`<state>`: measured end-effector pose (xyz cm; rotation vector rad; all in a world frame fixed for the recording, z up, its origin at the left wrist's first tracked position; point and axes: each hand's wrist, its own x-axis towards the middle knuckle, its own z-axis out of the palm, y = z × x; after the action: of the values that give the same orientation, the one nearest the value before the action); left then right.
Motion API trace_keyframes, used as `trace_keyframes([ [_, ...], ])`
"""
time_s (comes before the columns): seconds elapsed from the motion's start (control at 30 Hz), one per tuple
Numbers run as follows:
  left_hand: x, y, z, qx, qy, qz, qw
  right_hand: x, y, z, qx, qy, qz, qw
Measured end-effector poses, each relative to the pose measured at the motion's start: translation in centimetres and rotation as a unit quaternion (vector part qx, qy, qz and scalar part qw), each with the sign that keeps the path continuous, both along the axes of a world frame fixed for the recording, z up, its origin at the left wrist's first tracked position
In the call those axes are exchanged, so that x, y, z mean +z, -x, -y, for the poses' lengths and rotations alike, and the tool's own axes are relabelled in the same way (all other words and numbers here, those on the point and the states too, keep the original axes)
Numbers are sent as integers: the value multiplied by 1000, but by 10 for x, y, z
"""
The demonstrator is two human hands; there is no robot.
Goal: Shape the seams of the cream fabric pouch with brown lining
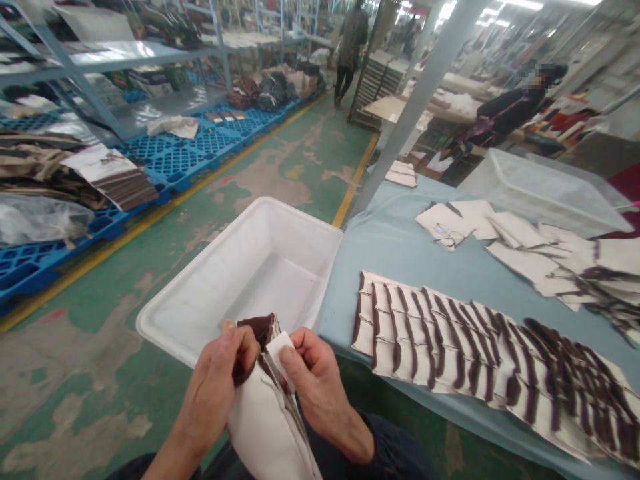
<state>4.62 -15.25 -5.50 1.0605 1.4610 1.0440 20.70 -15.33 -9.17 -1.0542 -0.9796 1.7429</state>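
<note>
Both hands work low and near, at the gap between white rectangular plastic tub [240, 280] and pale blue cloth-covered table [430, 267]. Left hand [220, 380] pinched shut on the dark brown cuff of a cream fabric piece with brown trim [265, 413]; right hand [315, 380] clamped on its small white tag, thumb on top. Tub sits just beyond the hands. Table edge close on the right, carrying an overlapping row of cream-and-brown pieces [475, 353]. Open green floor [280, 167] to the left and far. No writing readable.

tub [200, 303] left of table [415, 257]; pieces [480, 353] on table
</note>
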Motion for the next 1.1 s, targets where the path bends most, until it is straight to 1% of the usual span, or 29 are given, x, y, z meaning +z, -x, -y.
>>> trace_keyframes([
  [0.07, -11, 7, 4, -25, 13, -13, 1000, -9, 2, 7, 1, 26, 0, 1000],
  [0.13, -19, 17, 12, -63, 16, -19, 998, -16, 4, 13, -4, 48, 0, 999],
  [0.23, -26, 35, 22, -127, 23, 4, 992, -21, 5, 19, -11, 77, -12, 997],
  [0.33, -22, 48, 26, -178, 20, 7, 984, -20, 7, 22, 0, 87, -22, 996],
  [0.43, -11, 53, 21, -213, 24, -26, 976, -18, 10, 24, 18, 88, -15, 996],
  [0.53, -4, 51, 16, -205, 40, -57, 976, -18, 12, 24, 30, 90, -4, 996],
  [0.6, -4, 50, 15, -188, 57, -58, 979, -15, 11, 23, 39, 86, 2, 996],
  [0.67, -7, 50, 15, -180, 70, -43, 980, -9, 6, 18, 46, 73, 18, 996],
  [0.77, -8, 49, 15, -181, 73, -17, 981, 13, -7, 6, 59, 54, 51, 996],
  [0.93, 7, 34, 4, -209, 43, 36, 976, 60, -34, -8, 118, 43, 56, 990],
  [1.0, 11, 28, 0, -199, 44, 57, 977, 72, -41, -9, 114, 30, 79, 990],
  [1.1, 10, 21, -2, -189, 63, 91, 976, 82, -47, -6, 87, 3, 129, 988],
])
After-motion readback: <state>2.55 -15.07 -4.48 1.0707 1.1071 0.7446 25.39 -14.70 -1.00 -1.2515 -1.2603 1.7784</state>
